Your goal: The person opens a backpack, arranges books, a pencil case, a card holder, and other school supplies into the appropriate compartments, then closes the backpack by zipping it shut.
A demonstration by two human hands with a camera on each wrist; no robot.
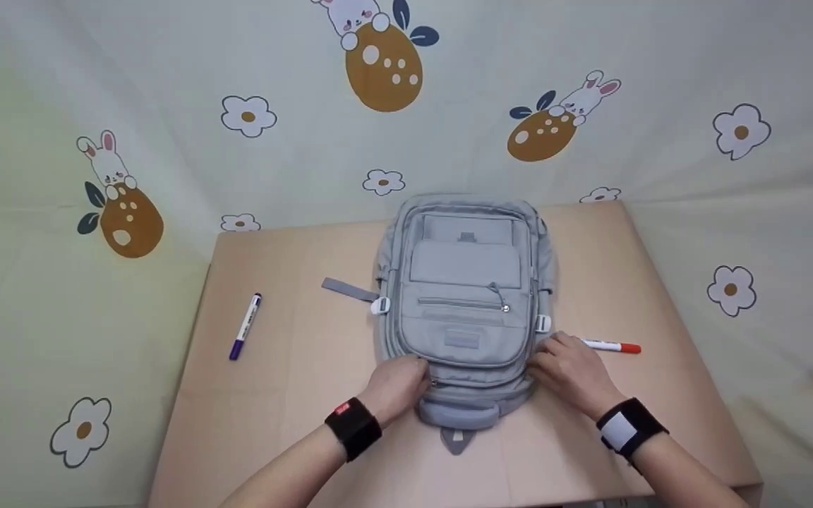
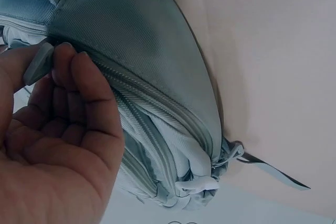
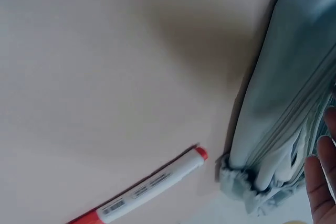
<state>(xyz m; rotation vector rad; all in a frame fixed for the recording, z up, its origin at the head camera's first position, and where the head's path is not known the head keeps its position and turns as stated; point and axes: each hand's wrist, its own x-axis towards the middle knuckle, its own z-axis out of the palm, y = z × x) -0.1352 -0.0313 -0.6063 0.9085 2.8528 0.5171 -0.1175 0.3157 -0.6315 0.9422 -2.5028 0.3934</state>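
Note:
A grey backpack point(image 1: 464, 262) lies front side up in the middle of the table, its carry handle point(image 1: 459, 415) toward me. My left hand point(image 1: 394, 386) is at its near left corner. In the left wrist view, thumb and forefinger pinch a grey zipper pull point(image 2: 40, 64) beside the zipper track, other fingers curled in. At the near right edge, my right hand point(image 1: 573, 370) rests against the bag's side, its fingers point(image 3: 318, 184) loosely bent near the zippered layers. Most of that hand lies outside the right wrist view.
Just beyond my right hand lies a white marker with red ends point(image 1: 612, 346). A white and purple marker point(image 1: 245, 327) is on the left of the table point(image 1: 293, 395). A grey strap point(image 1: 347, 288) sticks out left of the bag. Patterned cloth point(image 1: 293, 162) hangs behind.

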